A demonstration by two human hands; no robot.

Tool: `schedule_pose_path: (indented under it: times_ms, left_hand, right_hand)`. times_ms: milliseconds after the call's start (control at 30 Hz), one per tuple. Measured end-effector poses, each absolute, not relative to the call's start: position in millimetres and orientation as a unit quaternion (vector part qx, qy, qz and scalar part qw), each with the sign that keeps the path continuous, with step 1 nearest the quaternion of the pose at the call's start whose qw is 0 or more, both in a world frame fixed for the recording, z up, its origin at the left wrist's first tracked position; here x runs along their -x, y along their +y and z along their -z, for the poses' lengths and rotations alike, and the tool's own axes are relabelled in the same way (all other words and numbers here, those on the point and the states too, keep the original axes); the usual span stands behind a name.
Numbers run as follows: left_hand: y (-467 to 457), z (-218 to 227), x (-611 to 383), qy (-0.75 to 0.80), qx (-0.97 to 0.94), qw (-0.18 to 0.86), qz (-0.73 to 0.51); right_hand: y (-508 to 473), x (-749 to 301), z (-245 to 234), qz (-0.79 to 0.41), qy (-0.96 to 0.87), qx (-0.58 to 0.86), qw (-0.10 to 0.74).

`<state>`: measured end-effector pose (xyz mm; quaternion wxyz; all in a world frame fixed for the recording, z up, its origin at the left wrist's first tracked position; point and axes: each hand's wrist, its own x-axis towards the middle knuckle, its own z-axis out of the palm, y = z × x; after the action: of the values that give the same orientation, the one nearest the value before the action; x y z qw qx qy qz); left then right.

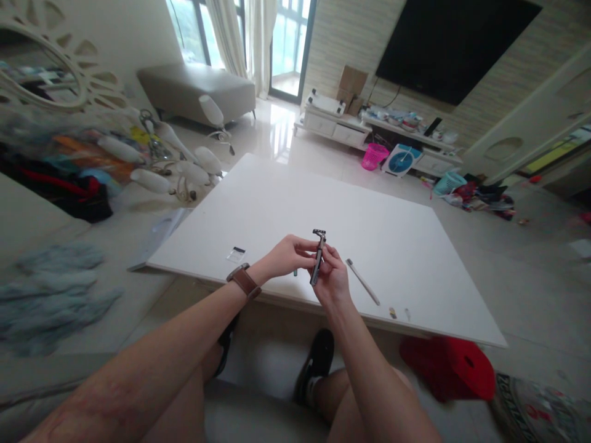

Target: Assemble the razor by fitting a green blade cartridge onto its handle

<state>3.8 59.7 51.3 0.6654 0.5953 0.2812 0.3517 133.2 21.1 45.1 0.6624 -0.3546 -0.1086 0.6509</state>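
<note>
A dark razor (317,261) is held upright above the near edge of the white table, its head at the top. My right hand (335,277) has its fingers closed around the handle from the right. From the left, my left hand (295,252) pinches the same handle, thumb and fingers against it. On the tabletop to the right lies a pale toothbrush (364,283) with dark bristles. A small clear packet with a black strip (237,253) rests left of my hands. A bit of something green (295,272) shows just below my left hand, mostly hidden.
The white table (323,203) spreads out before me. Near its front right edge lie a small brown-yellow piece (392,312) and a small clear piece (407,314). Below stands a red stool (447,369). A lamp with white shades (194,166) stands beyond the left side.
</note>
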Motion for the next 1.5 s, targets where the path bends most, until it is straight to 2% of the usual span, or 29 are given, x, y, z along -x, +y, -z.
schedule_pose_path:
  times_ms: [1500]
  left_hand:
    - [61.7, -46.3, -3.0, 0.257, -0.643, 0.64, -0.333]
  right_hand:
    - [24.8, -136.1, -44.0, -0.624, -0.11, 0.377, 0.675]
